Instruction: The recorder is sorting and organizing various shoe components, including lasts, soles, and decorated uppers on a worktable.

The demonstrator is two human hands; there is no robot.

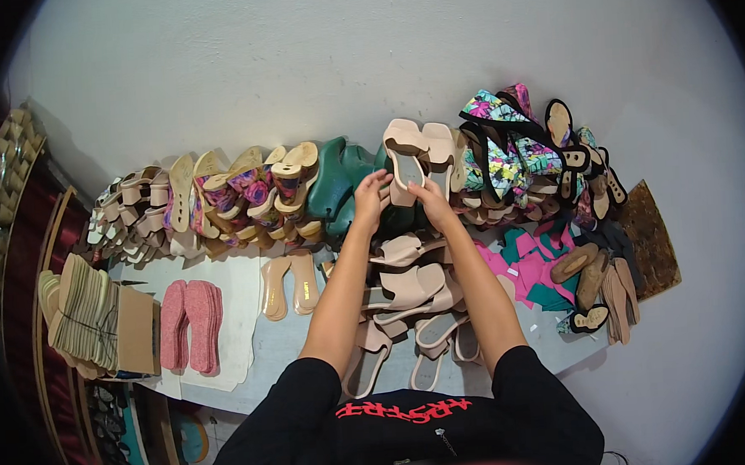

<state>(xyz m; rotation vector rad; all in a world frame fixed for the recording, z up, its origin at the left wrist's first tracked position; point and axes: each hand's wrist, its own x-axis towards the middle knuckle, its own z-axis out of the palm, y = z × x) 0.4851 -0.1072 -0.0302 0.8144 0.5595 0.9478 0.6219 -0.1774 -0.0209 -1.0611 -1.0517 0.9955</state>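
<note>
Both hands meet at the far middle of the workbench (260,339): the left hand (371,200) and the right hand (428,203) each close their fingers round one beige slide sandal (403,165), which is held upright, sole toward the camera, against the row of footwear leaning on the white wall (296,60). The sandal touches a second beige slide (441,149) just to its right.

Head view, left to right along the far row: stacked tan and floral sandals (244,189), dark green shoe lasts (336,180), the held sandal, then black-edged floral sandals (503,154). Nearer, between the forearms, lies a heap of beige slides (410,283), several overlapping. To the left lie a pair of pink insoles (189,325), a pair of shiny tan insoles (291,283) and a tied bundle of flat soles (90,313). To the right lie pink and teal fabric pieces (534,262) and brown soles (598,280).

Judged from the layout, the work is partway through: a few beige slides stand in the far row, while many more remain in the near heap.
</note>
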